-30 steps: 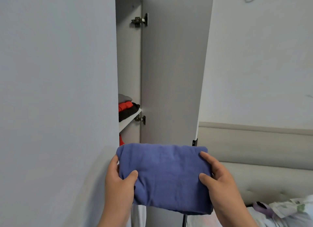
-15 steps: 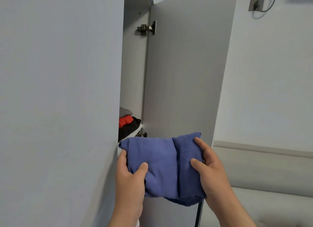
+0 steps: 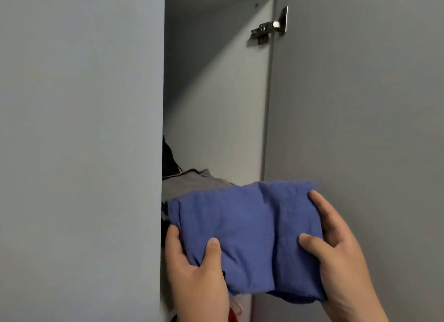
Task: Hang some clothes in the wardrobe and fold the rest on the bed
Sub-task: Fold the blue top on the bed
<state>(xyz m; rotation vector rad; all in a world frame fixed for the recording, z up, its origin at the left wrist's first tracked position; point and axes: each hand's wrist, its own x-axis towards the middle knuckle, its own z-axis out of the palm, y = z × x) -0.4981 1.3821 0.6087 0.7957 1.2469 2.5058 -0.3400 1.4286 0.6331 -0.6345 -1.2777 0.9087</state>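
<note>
At the far left stood the closed pale grey wardrobe panel (image 3: 79, 153); in the gap beside it, a stack of folded grey and dark clothes (image 3: 192, 181) already lay on a shelf. Your left hand (image 3: 197, 276) and right hand (image 3: 341, 256) each gripped an end of the folded blue cotton garment (image 3: 242, 235), thumbs on top, just before that stack. Folding looked done; shelving remained. Compared with a second ago, you had raised it closer to the opening.
</note>
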